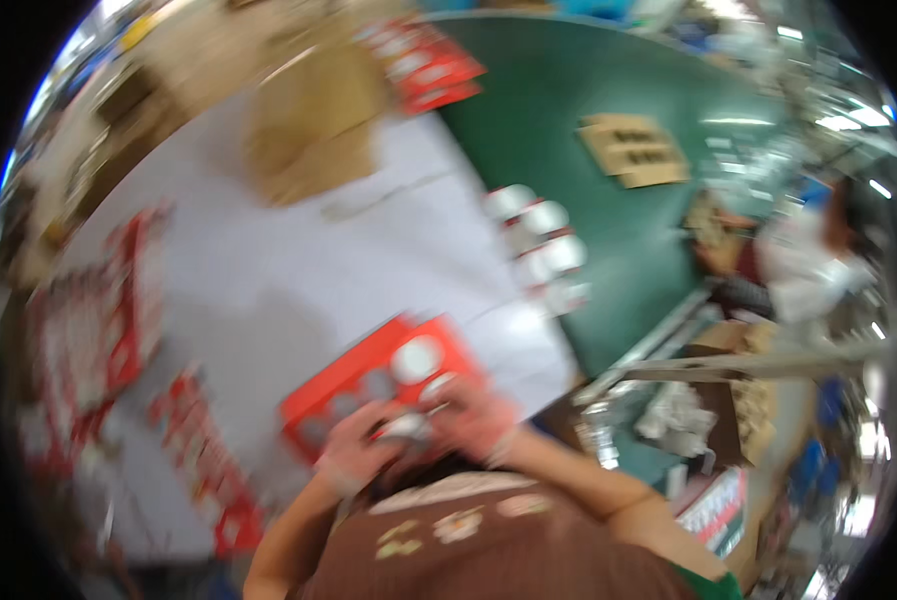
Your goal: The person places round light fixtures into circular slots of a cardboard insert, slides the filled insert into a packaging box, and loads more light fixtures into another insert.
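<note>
A red box (330,392) with round grey openings lies at the table's near edge, blurred by motion. One white round-topped container (416,359) sits in an opening towards its right end. My left hand (360,446) is closed around another white-topped container with a dark red edge (406,428), close to my body. On the box's near right side, my right hand (474,420) has its fingers curled over a further white-topped piece, mostly hidden beneath them. Smearing hides the exact fingertip contact. Both hands appear to wear thin, pale gloves.
Several white-topped containers (538,235) stand grouped at the white-green table seam. Red printed packaging (98,330) lies left, with a red strip (208,455) nearer. A brown paper piece (313,125) and cardboard pieces (636,150) lie farther off. A co-worker (783,255) sits right, beyond a metal rail (738,366).
</note>
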Demonstrator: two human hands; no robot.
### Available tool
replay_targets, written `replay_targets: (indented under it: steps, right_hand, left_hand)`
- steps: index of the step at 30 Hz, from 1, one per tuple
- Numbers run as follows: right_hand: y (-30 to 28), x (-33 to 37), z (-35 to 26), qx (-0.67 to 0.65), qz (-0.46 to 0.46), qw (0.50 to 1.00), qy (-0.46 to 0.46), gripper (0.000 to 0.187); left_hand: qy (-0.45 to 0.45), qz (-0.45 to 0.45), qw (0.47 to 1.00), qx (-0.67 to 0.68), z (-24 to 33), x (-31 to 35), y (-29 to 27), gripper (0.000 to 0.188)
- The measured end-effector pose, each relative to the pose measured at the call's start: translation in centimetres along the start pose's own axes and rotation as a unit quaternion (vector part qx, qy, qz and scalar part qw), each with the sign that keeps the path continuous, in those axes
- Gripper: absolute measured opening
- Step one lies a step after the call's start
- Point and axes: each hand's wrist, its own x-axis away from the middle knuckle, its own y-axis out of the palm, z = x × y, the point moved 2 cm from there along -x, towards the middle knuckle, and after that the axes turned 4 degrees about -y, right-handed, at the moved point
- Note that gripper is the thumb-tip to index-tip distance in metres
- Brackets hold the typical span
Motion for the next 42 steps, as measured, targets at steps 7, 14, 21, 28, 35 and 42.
replay_targets:
  steps: [7, 14, 21, 28, 35, 42]
  right_hand:
    - [5.9, -2.5, 0.0, 0.313, -0.097, 0.927, -0.185, 0.08]
    - [7.5, -2.7, 1.4, 0.427, -0.036, 0.884, -0.187, 0.045]
    - [5.0, -2.2, 0.5, 0.396, -0.056, 0.909, -0.116, 0.029]
    - [6.1, -2.8, 1.1, 0.458, -0.087, 0.868, -0.169, 0.048]
    - [6.6, -3.9, 1.8, 0.393, -0.034, 0.89, -0.229, 0.061]
    - [6.0, -3.9, 2.6, 0.322, -0.031, 0.913, -0.249, 0.07]
  left_hand:
    - [0.193, 0.045, 0.975, -0.096, -10.6, -2.7, -0.7, 0.026]
    - [-0.236, -0.045, 0.601, 0.762, -11.2, -4.8, 2.2, 0.034]
    - [-0.197, 0.089, 0.9, 0.378, -11.1, -3.5, 4.0, 0.047]
    - [-0.192, 0.127, 0.953, 0.195, -15.1, -3.4, 5.6, 0.063]
    - [-0.097, 0.116, 0.899, 0.411, -12.5, -2.9, 3.9, 0.048]
    - [-0.066, 0.134, 0.967, 0.205, -10.8, -0.6, 2.5, 0.058]
